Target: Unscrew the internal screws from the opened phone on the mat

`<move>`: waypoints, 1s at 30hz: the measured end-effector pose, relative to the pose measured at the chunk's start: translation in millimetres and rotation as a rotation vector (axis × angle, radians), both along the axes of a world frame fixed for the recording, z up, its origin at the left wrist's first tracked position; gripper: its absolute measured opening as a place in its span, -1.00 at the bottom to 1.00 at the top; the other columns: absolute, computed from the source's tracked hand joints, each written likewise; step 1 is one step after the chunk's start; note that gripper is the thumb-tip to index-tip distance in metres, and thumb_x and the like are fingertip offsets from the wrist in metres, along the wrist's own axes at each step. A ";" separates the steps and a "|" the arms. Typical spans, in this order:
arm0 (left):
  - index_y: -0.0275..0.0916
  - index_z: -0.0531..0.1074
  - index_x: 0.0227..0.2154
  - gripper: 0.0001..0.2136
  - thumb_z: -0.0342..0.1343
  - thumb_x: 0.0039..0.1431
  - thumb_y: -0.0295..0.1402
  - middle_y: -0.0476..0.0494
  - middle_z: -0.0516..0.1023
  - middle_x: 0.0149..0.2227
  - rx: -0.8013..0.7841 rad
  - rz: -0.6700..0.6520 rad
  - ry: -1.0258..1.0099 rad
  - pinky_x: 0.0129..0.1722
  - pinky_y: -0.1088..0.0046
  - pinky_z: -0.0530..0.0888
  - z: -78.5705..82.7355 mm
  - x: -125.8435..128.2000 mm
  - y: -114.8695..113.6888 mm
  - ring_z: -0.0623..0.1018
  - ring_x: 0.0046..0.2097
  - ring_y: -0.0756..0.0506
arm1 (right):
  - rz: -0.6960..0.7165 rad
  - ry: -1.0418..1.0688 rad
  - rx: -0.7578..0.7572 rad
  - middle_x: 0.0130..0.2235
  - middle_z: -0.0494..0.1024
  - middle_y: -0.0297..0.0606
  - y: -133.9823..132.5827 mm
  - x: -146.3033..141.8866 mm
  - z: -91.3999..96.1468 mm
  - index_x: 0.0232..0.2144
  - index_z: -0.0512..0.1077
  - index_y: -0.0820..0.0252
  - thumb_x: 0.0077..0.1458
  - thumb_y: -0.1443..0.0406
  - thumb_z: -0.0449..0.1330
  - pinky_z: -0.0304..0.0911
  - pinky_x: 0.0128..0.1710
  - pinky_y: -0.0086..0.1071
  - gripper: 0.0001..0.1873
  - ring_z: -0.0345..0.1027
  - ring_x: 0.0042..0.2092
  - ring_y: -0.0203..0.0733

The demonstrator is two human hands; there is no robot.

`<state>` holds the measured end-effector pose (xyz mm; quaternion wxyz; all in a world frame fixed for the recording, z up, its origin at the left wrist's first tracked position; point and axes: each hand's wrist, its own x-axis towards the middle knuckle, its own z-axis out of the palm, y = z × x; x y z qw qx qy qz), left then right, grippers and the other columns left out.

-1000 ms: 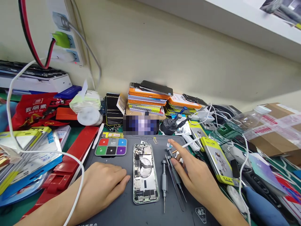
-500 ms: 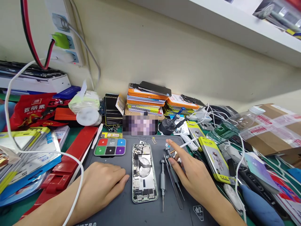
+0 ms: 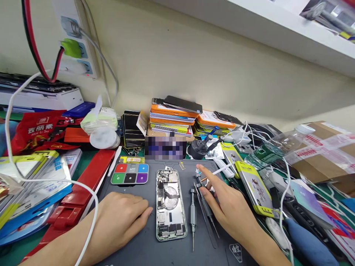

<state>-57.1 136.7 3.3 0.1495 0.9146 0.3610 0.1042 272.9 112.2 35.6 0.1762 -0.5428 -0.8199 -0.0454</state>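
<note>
Your left hand (image 3: 122, 218) lies palm down on the dark mat (image 3: 138, 247). Its fingers (image 3: 144, 212) are flat and loosely together, gripping nothing. Their tips stop just left of the opened phone (image 3: 169, 203), so close to its edge that contact cannot be told from here. The phone lies flat on the mat between your two hands, its back off and its inner parts showing. Just right of it, and just left of your right fingers, a grey screwdriver (image 3: 193, 214) lies along the mat with its tip toward you.

Your right hand (image 3: 227, 207) rests on the mat as well. The index finger is stretched out away from you, its tip beside some small parts (image 3: 199, 170) near the mat's far edge, while the other fingers are loosely curled and hold nothing. Under the thumb and palm lie a dark driver (image 3: 208, 213) and a pair of tweezers (image 3: 212, 240) — the thumb tip touches the driver.

Beyond your left fingers sits a tray of coloured squares (image 3: 130, 173), and a white cable (image 3: 93, 207) crosses your left wrist. Right of your right fingers a yellow-green package (image 3: 253, 186) lies on the cluttered surface (image 3: 11, 251), and beyond that a clear bottle (image 3: 277, 146) lies on its side. Well beyond both hands — against the wall — stands a stack of orange boxes (image 3: 173, 116).
</note>
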 end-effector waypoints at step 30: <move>-0.12 0.27 -0.47 -0.64 -0.12 0.54 -0.36 0.12 0.48 -0.50 0.105 -0.010 -0.044 -0.43 0.30 0.24 -4.2 -0.5 -0.1 0.54 -0.49 -0.05 | -0.002 -0.009 0.016 -0.05 0.71 -0.12 -0.4 -2.0 1.4 0.49 0.14 0.15 0.59 0.16 -0.06 0.54 -0.18 -0.25 -0.46 0.67 -0.21 -0.04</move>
